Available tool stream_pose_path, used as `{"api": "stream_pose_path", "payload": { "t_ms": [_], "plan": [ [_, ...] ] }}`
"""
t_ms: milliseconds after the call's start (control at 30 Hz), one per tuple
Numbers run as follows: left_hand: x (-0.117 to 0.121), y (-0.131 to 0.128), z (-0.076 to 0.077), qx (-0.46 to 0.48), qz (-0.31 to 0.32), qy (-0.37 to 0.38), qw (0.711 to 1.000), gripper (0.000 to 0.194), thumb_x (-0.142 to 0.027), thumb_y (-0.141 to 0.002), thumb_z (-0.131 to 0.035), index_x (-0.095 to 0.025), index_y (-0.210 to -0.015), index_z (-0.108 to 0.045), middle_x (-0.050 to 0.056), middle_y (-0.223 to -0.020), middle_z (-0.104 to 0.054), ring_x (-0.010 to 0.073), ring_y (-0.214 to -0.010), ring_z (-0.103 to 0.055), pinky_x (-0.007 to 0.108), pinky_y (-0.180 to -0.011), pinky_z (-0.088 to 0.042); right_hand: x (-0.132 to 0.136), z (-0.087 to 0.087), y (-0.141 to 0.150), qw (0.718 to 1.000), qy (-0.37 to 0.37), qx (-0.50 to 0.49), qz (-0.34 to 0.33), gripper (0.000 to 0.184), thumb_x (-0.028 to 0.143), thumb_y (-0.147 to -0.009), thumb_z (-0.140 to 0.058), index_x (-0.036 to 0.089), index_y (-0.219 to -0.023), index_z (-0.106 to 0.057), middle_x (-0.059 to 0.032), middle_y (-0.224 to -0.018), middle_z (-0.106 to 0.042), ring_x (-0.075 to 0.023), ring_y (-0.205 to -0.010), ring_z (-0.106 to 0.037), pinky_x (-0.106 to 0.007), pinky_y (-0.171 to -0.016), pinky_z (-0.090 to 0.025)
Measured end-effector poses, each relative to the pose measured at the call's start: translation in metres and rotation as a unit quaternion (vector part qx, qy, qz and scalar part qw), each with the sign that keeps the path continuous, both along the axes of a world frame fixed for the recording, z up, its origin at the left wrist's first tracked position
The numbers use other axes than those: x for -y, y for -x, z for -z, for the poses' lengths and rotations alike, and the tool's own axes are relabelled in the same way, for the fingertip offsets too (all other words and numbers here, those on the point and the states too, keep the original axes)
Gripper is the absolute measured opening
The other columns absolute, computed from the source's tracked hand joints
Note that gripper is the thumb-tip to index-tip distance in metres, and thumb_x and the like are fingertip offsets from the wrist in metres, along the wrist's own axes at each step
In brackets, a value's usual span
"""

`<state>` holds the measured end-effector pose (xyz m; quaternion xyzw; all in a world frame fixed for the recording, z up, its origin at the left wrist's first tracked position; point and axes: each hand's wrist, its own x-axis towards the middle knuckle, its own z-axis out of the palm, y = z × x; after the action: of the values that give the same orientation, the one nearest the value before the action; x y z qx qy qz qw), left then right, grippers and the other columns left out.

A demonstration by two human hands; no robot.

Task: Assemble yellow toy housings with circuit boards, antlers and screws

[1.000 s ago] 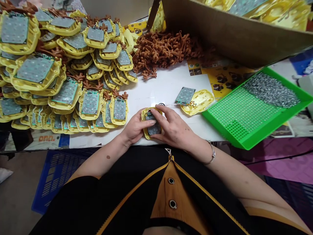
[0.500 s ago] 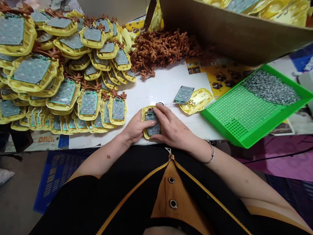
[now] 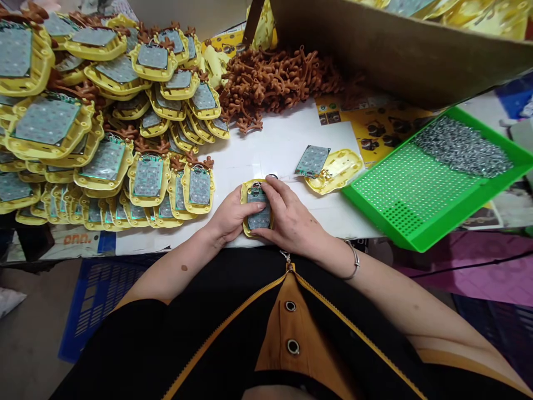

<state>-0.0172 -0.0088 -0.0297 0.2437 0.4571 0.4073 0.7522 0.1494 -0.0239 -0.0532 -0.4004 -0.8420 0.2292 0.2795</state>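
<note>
Between my two hands, at the front of the white work surface, is a yellow plastic shell (image 3: 245, 226) with a grey-backed circuit board (image 3: 259, 218) lying in it. My left hand (image 3: 228, 218) grips the shell's left side, its thumb pressed across the board. My right hand (image 3: 289, 216) closes round the right side, fingers at the top edge and thumb near the bottom. Its fingers cover part of the board. Just beyond, a second yellow shell (image 3: 339, 171) lies open, with its loose circuit board (image 3: 313, 160) beside it.
Stacked yellow shells with boards and brown antler-shaped pieces (image 3: 147, 178) fill the left. A heap of loose brown antler pieces (image 3: 283, 83) lies at the back. On the right, a green tray (image 3: 416, 239) holds many small metal screws (image 3: 464, 147). Behind stands a cardboard box (image 3: 375, 61).
My right thumb has moved inward over the lower part of the board. Both hands keep hold of the same shell, and the view has shifted slightly.
</note>
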Motion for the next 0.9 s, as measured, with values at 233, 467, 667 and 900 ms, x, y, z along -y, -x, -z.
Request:
{"api": "stream_pose_path", "payload": {
  "t_ms": [233, 467, 667, 900],
  "plan": [
    [-0.003, 0.005, -0.001, 0.004, 0.017, -0.008, 1.000, 0.045, -0.013, -0.062, -0.083, -0.015, -0.102, -0.066, 0.003, -0.091, -0.072, 0.0184, -0.084, -0.067, 0.034, -0.083, -0.051, -0.007, 0.009, -0.011, 0.991, 0.073, -0.115, 0.008, 0.096, 0.061, -0.082, -0.068, 0.027, -0.158, -0.020, -0.0206, -0.156, -0.033, -0.0382, -0.148, -0.035, -0.064, -0.116, -0.041],
    [-0.005, 0.008, -0.002, 0.000, 0.030, -0.007, 1.000, 0.044, -0.014, -0.063, -0.083, -0.015, -0.102, -0.065, 0.004, -0.092, -0.073, 0.0200, -0.085, -0.069, 0.034, -0.081, -0.052, -0.006, 0.013, -0.017, 0.971, 0.130, -0.195, 0.036, 0.074, 0.052, -0.083, -0.073, 0.031, -0.148, -0.042, -0.0135, -0.140, -0.052, -0.0295, -0.129, -0.054, -0.054, -0.107, -0.053],
    [-0.006, 0.008, -0.002, -0.007, 0.031, -0.011, 0.999, 0.044, -0.014, -0.062, -0.083, -0.016, -0.102, -0.065, 0.004, -0.091, -0.073, 0.0185, -0.084, -0.068, 0.031, -0.079, -0.052, -0.005, 0.014, -0.011, 0.972, 0.109, -0.203, 0.043, 0.060, 0.047, -0.084, -0.073, 0.030, -0.139, -0.054, -0.0120, -0.130, -0.059, -0.0273, -0.124, -0.057, -0.052, -0.106, -0.054],
    [-0.007, 0.009, -0.003, -0.007, 0.026, -0.004, 1.000, 0.044, -0.014, -0.061, -0.084, -0.015, -0.101, -0.066, 0.002, -0.089, -0.072, 0.0175, -0.082, -0.067, 0.030, -0.076, -0.052, -0.007, 0.016, -0.011, 0.975, 0.092, -0.193, 0.051, 0.058, 0.050, -0.086, -0.071, 0.031, -0.138, -0.056, -0.0113, -0.128, -0.061, -0.0260, -0.122, -0.060, -0.050, -0.106, -0.053]
  ]
}}
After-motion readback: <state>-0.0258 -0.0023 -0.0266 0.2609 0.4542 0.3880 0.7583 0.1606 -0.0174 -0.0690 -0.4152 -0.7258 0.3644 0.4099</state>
